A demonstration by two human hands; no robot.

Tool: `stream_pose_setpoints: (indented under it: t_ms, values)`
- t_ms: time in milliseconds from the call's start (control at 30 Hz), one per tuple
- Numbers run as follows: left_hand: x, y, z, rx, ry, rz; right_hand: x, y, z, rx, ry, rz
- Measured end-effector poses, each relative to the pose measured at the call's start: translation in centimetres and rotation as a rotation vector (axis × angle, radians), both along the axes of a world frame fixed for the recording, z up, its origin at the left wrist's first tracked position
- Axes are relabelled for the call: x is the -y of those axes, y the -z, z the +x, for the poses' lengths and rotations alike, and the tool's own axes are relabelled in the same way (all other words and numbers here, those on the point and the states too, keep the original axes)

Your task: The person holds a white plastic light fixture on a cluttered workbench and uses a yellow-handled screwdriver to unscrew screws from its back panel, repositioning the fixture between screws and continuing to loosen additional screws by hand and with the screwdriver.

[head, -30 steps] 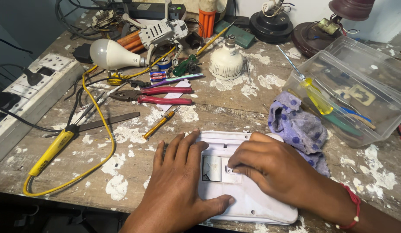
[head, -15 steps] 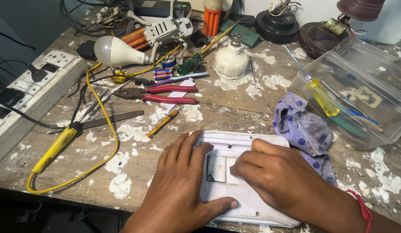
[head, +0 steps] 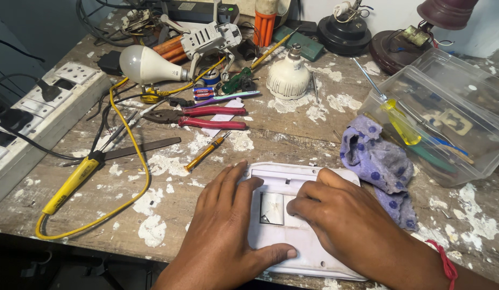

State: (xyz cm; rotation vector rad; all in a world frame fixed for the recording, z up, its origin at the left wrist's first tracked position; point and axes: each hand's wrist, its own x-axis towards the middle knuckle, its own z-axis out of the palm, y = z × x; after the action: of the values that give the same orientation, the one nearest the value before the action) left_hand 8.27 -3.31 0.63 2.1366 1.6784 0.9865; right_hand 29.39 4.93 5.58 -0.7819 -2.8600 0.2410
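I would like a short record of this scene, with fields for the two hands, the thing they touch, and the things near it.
left hand: left hand lies flat on the white plastic device, thumb along its near edge
right hand: right hand rests on the device, fingertips at its small square window
right of device: purple dotted cloth
behind device: small orange screwdriver, red-handled pliers
far left: yellow soldering iron
surface: paint-spotted wooden bench

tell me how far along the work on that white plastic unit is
Done: tools are laid out, including the red-handled pliers and small orange screwdriver. In hand: the left hand steadies the white plastic unit flat on the bench while the right hand presses by its small window. Left: the casing looks closed, with no insides exposed.
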Motion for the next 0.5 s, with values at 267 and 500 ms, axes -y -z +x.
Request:
stream_pose_setpoints:
  t_ms: [267, 500]
  values:
    - [0.2, 0.5, -0.7, 0.021, -0.028, -0.027, -1.0, 0.8, 1.2, -0.148, 0.085, -0.043]
    - [-0.4, 1.0, -0.5, 0.035, -0.151, 0.003, -2.2, 1.3, 2.4, -0.082, -0.011, -0.143]
